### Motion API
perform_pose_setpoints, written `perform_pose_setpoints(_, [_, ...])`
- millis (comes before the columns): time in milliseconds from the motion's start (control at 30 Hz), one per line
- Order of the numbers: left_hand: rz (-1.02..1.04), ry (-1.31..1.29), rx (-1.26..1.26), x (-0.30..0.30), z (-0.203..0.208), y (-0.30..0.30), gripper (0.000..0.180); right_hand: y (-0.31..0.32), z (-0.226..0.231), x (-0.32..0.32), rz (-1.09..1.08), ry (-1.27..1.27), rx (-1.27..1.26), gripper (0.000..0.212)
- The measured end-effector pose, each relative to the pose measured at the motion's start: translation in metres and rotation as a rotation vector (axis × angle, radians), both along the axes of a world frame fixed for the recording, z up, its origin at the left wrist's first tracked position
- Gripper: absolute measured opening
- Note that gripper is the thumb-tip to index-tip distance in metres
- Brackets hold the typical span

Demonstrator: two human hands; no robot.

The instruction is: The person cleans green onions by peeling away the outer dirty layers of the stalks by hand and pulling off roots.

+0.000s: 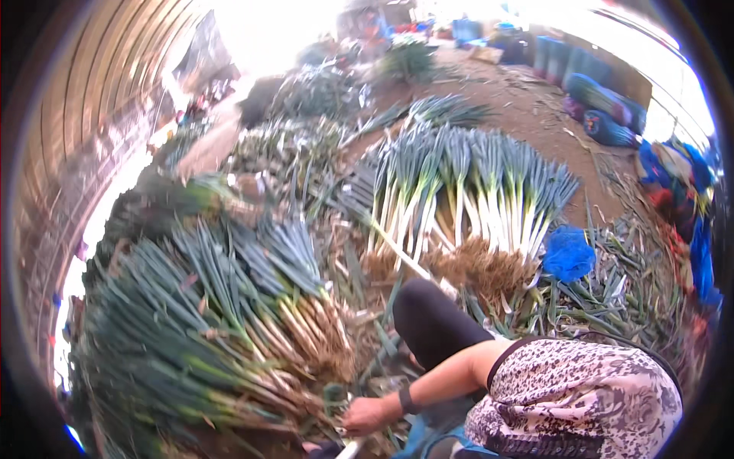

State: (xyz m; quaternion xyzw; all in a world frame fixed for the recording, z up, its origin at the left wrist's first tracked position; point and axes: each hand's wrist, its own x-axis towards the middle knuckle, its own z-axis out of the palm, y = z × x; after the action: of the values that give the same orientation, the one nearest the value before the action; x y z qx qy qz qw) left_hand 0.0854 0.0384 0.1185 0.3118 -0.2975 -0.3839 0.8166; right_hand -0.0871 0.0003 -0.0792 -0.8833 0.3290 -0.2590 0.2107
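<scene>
Biggest first: on our L the rough leek heap spreads wide, leaves outward, stalks dull & brownish near the roots, so we'd judge that's the work left, and it's a lot. Up ahead, slightly R, the clean leek row lies fanned out, stalks bright white, leaves pointing away, bushy roots on our side; we'd call that the done part, prob. a fair share but we can't count it. Around us, leaf scraps litter the ground, esp. to the R of the row & btwn the two lots. Our bent knee sits btwn the working spot & the row, so it's in the way, w/ scraps underfoot too. Farther off on the R, wrapped bundles lie by the wall. A crumpled blue net is just beside the row's R end. One loose leek slants across the gap, pointing at our knee. Low down, our R hand is curled, fingers apparently closed round a white stalk at the heap's root end. Our L hand barely shows at the bottom edge; can't tell its grip.
</scene>
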Motion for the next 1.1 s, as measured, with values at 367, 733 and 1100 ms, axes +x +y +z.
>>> perform_pose_setpoints(367, [0.009, -0.014, 0.024, -0.004, 0.05, 0.015, 0.039, -0.021, -0.032, -0.115, -0.607, 0.451, 0.66, 0.027])
perform_pose_setpoints(733, [0.105, 0.002, -0.017, 0.012, 0.086, 0.051, 0.042, -0.008, 0.038, -0.049, -0.203, -0.574, 0.641, 0.047])
perform_pose_setpoints(1100, [-0.323, 0.117, -0.204, 0.044, 0.003, -0.006, 0.025, -0.013, 0.035, -0.097, -0.767, -0.214, 0.07, 0.027])
